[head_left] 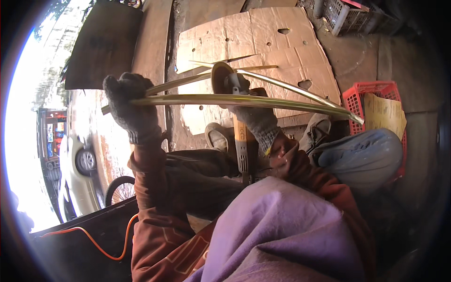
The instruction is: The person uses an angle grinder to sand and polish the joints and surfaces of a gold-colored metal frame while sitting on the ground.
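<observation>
My left hand (129,101), in a dark grey knit glove, is closed round the ends of long gold-coloured metal bars (253,100). One bar runs across to the right. A second slants away behind the grinder disc. My right hand (258,117), gloved too, grips an angle grinder (241,141) close to its head, its body pointing back toward me. The round disc (221,78) stands between the bars; I cannot tell whether it touches one. Another gold bar (291,85) slopes from behind the grinder down to the right, meeting the front bar near its end.
Flattened cardboard (216,37) with holes lies on the floor beyond my hands, thin strips above it. A red plastic crate (353,101) holding brown board (385,115) sits right of my knee. A grey crate (334,18) stands far right. An orange cable (101,250) runs lower left.
</observation>
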The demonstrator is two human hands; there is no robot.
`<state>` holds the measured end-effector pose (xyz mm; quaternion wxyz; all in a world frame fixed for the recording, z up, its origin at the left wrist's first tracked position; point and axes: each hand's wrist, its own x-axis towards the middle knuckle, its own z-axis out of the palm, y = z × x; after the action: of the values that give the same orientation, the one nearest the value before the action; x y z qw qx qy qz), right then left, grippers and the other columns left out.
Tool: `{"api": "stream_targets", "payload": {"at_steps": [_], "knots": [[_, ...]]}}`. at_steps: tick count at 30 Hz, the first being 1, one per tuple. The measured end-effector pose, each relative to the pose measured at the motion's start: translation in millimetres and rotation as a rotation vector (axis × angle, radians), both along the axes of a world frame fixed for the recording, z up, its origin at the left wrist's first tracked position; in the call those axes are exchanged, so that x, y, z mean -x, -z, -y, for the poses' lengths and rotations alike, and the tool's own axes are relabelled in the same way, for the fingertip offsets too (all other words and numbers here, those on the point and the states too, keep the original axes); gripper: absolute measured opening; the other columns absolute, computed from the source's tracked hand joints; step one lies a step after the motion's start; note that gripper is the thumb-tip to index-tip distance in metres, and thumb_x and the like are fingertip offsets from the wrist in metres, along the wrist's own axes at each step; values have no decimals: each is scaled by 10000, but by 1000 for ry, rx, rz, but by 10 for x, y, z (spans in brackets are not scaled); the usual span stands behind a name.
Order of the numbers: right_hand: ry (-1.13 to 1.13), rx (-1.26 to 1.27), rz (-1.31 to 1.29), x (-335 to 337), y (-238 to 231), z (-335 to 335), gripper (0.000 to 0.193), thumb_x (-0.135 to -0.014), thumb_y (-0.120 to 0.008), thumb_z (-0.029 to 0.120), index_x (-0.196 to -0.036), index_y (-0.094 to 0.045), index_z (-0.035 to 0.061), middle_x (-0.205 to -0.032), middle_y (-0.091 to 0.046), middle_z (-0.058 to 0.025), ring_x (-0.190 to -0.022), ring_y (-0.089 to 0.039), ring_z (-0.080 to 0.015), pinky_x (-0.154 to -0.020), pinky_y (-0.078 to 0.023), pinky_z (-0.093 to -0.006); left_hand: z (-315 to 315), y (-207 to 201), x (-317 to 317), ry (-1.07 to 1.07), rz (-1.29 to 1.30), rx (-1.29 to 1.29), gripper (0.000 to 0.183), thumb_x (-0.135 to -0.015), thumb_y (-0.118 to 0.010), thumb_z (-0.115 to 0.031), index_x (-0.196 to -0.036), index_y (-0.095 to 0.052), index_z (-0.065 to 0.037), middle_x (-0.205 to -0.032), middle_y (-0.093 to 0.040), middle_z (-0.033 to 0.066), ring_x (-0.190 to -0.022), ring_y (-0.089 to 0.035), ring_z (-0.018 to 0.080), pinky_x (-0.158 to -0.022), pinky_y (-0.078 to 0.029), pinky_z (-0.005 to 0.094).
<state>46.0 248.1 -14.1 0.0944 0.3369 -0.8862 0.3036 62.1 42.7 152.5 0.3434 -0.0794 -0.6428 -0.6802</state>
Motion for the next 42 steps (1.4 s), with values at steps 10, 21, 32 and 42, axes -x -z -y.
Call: {"api": "stream_targets", "payload": {"at_steps": [10,21,32,42], "knots": [[-17,1154,1178,-140,-257,-138,570,-781,-852,156,-1196,-503,-21,-1016,-688,-93,-906,-690,-153,-786,-591,-292,119,-81,75,-48,71,-97,262,-1050,-509,-331,-906,-551,-115,-620,-449,13,-573,-454,139,-564,-436,322],[197,1194,1041,-415,-402,-1144,408,-852,-759,100,-1185,-541,8,-999,-666,-106,-801,-687,-172,-676,-589,-291,-481,-458,1569,-278,157,-30,598,-912,-662,-565,-1075,-690,9,-791,-716,131,-637,-630,201,-528,-479,316],[550,1107,543,-1073,-528,-2868,275,-943,-591,176,-1158,-602,5,-1033,-678,-93,-839,-676,-179,-712,-562,-306,-399,-898,1866,-52,431,172,373,-957,-645,-349,-885,-723,8,-723,-664,124,-592,-643,235,-504,-532,343],[336,1023,740,-690,-1069,-2386,427,-815,-772,148,-1158,-560,11,-1009,-676,-114,-790,-685,-175,-678,-580,-305,223,-624,1859,-176,416,10,185,-958,-605,-195,-1012,-641,-22,-782,-642,91,-629,-623,209,-526,-538,361]]}}
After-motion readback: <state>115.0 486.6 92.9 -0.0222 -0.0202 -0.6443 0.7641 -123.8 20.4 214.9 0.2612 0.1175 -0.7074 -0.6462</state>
